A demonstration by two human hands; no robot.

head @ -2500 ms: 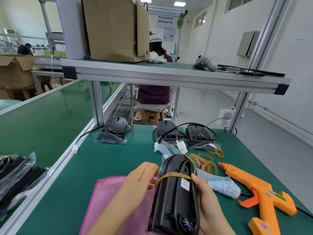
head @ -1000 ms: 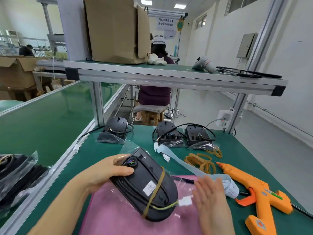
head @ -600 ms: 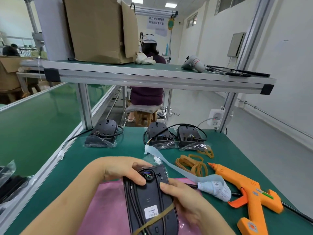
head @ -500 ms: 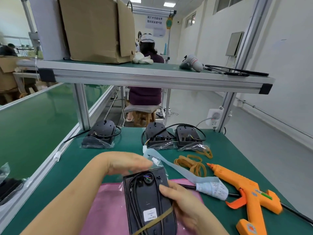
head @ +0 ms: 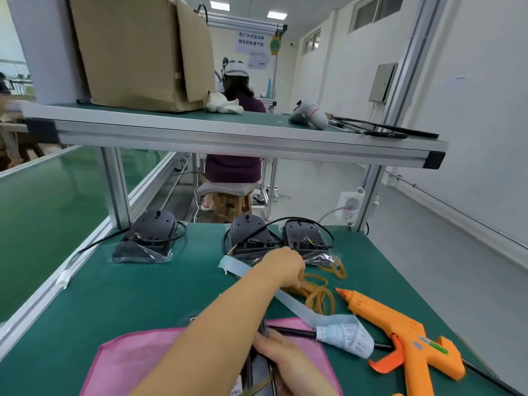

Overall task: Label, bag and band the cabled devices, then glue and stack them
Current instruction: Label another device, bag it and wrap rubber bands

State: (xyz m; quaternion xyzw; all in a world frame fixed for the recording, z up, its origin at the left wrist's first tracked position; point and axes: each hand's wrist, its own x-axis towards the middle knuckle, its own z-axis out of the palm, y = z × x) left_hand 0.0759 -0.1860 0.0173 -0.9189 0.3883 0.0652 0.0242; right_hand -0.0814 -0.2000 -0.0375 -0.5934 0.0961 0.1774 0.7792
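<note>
Black device, banded, lies near on the pink cloth, with the right hand keeping a closed grip on its edge. Farther off, the left hand curls its grip into the rubber bands (pinching one? cannot tell). Tangled bands could lift together or snag the label strip. Far off, clear bags hold three more devices.

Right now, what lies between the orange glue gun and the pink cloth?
The rolled end of the label strip lies there, in the head view.
</note>
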